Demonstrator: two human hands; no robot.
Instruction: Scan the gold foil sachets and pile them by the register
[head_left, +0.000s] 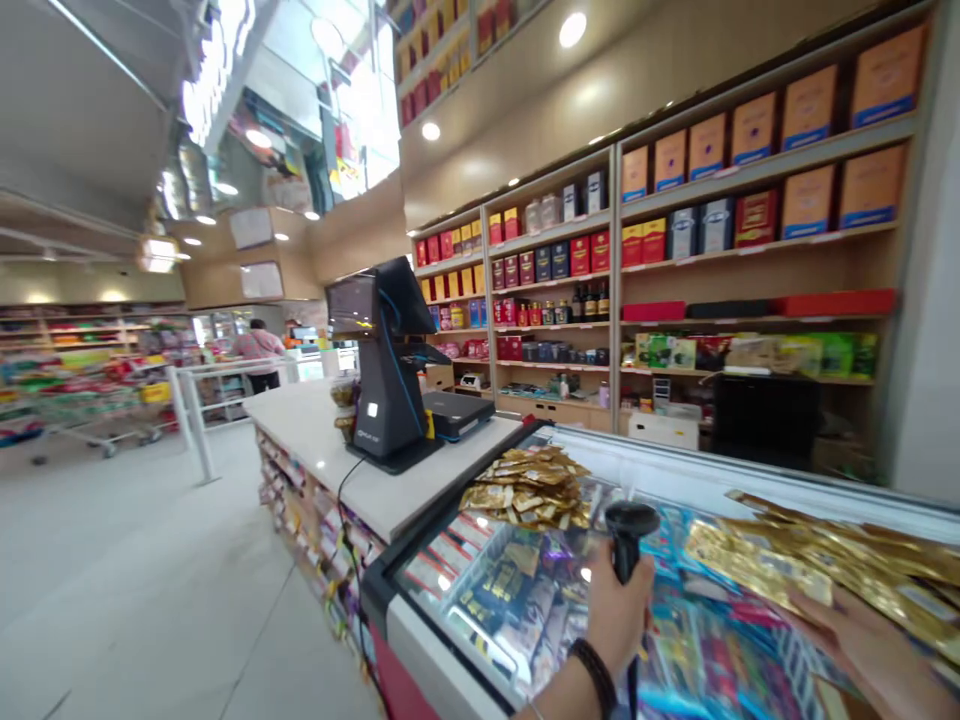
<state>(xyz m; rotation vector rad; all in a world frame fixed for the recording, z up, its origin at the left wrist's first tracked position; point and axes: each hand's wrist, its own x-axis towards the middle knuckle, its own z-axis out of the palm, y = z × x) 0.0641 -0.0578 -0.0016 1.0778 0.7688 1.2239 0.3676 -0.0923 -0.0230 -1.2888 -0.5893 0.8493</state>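
Note:
My left hand [619, 605], with a dark beaded bracelet at the wrist, is wrapped around the handle of a black barcode scanner [630, 525]. The scanner is upright above the glass top of a freezer chest [420, 620]. At the lower right, my right hand [847, 630] has its fingers closed on the near edge of a shiny gold packet [757, 565]. More gold packets [885, 570] lie spread behind and beside that hand. A second heap of gold packets [529, 485] rests on the glass beyond the scanner. Colourful wrapped goods show through the glass.
Left of the freezer stands a white counter [300, 410] bearing a black checkout terminal [386, 380] and a flat black box [457, 412]. A cable [341, 510] hangs down the counter's side. Shelves of boxed goods [555, 260] line the back wall. Far left, a person [257, 350] stands near railings.

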